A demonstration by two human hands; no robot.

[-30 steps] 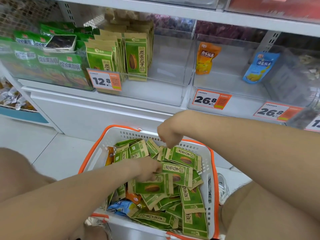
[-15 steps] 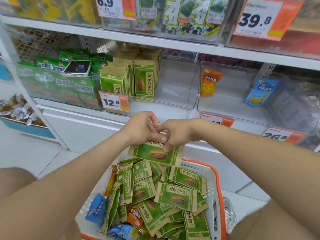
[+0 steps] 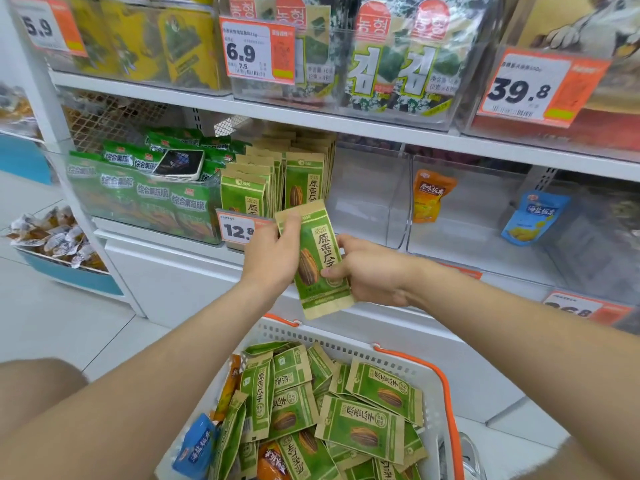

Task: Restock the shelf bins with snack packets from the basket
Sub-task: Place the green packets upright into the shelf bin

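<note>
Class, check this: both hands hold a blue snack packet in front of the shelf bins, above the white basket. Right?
Wrong colour: the head view shows the packet is green, not blue. The left hand and right hand hold it in front of the shelf bins, above the white basket.

There is only one view, from a wide-angle camera worn on the person's head. It looks forward and down. The shelf (image 3: pixel 311 118) stands near in front and fills the upper half of the frame. The basket (image 3: pixel 346 345) is close below, cut off by the bottom edge. The left hand (image 3: pixel 270 258) and the right hand (image 3: pixel 374 271) meet near the centre. The shelf edges slope across the frame.
</note>
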